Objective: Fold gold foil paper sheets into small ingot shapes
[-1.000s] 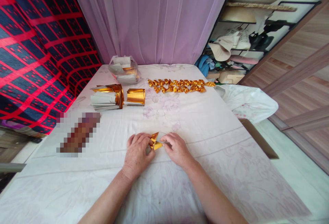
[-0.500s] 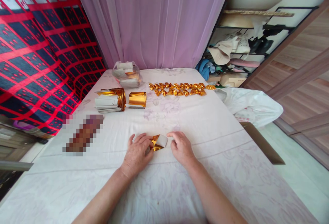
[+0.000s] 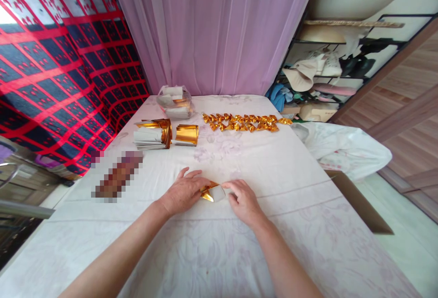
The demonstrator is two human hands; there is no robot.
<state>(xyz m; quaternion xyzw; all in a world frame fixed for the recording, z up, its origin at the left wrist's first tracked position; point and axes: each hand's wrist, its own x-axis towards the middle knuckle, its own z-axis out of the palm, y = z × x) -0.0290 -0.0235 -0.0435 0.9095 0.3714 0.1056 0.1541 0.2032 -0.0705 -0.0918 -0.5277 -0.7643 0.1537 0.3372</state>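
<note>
A partly folded sheet of gold foil paper [image 3: 207, 195], with its white underside showing at the right, lies flat on the table in front of me. My left hand [image 3: 185, 191] grips its left end between thumb and index finger, while the other fingers stretch out above it. That end of the sheet is hidden under the fingers. At the right tip, my right hand [image 3: 243, 201] has its index finger and thumb close together at the paper's edge, the remaining fingers curled in. Beyond the hands, folded gold foil pieces [image 3: 251, 123] stand in two rows.
The table [image 3: 219, 252] has a pale flowered cloth. Stacks of foil paper [image 3: 152, 136] and a smaller gold stack [image 3: 187, 134] stand at the back left, by a clear bag of paper [image 3: 176, 102]. A white plastic bag [image 3: 349, 147] hangs beside the right edge. A blurred object [image 3: 118, 175] lies left.
The view has shifted slightly. My left hand has turned flatter and lies more to the left of the foil paper. My right fingertips have come against the paper's right tip.
</note>
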